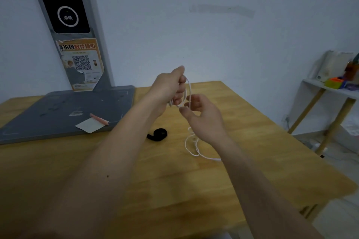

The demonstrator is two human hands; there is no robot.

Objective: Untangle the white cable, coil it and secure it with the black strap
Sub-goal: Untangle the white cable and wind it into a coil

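Observation:
My left hand is raised above the wooden table and grips loops of the thin white cable in its curled fingers. My right hand sits just below and to the right, fingers loosely spread, touching the strand that hangs from the loops. The rest of the cable lies in loose curls on the table under my right wrist. A black strap, partly rolled, lies on the table to the left of those curls.
A grey base plate with a tall kiosk post stands at the back left. On it lie a white paper and a pink pen. A white shelf with clutter stands beyond the table's right edge.

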